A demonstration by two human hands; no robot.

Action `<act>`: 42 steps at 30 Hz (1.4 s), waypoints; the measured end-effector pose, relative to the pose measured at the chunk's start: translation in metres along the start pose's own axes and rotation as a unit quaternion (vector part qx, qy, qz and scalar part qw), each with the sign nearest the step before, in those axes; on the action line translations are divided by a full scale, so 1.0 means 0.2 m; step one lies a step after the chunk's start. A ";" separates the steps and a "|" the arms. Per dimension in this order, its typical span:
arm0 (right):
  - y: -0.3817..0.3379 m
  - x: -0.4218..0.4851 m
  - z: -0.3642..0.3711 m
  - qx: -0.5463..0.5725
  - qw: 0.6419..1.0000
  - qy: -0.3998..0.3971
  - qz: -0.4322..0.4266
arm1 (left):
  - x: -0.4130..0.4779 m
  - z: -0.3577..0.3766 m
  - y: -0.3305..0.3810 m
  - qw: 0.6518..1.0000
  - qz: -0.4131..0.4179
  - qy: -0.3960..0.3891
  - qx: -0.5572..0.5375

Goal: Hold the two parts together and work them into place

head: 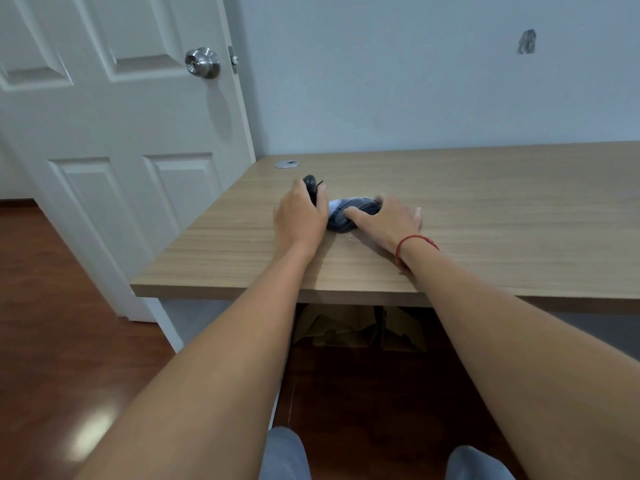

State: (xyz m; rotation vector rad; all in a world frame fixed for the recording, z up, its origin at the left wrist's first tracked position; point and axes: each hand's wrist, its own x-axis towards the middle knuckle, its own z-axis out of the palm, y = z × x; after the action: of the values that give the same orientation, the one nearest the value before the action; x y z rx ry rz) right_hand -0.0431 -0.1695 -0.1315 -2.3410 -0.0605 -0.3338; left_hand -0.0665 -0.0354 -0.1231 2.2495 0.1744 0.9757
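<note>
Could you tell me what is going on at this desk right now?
A person seated at a wooden desk works with both hands. The left hand grips a small dark object, too hidden to identify. The right hand rests on a dark rounded object lying on the desk, with something white under it.

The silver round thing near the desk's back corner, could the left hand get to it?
Probably yes. The left hand grips a dark object just short of the silver disc, with only bare desk between.
</note>
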 end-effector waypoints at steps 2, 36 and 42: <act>0.00 0.00 0.00 -0.005 1.000 -0.001 -0.001 | 0.01 -0.01 -0.01 0.999 -0.022 0.010 0.030; 0.01 -0.01 -0.01 -0.011 0.998 -0.055 -0.022 | 0.02 0.01 -0.01 0.997 0.014 0.020 -0.070; 0.01 -0.01 -0.01 0.033 0.995 -0.090 -0.038 | 0.01 0.02 -0.01 0.995 0.054 0.020 -0.075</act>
State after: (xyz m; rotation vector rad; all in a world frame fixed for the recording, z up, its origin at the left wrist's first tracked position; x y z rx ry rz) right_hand -0.0448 -0.1729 -0.1316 -2.3022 -0.2459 -0.1538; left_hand -0.0623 -0.0349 -0.1241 2.1199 -0.0033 1.0562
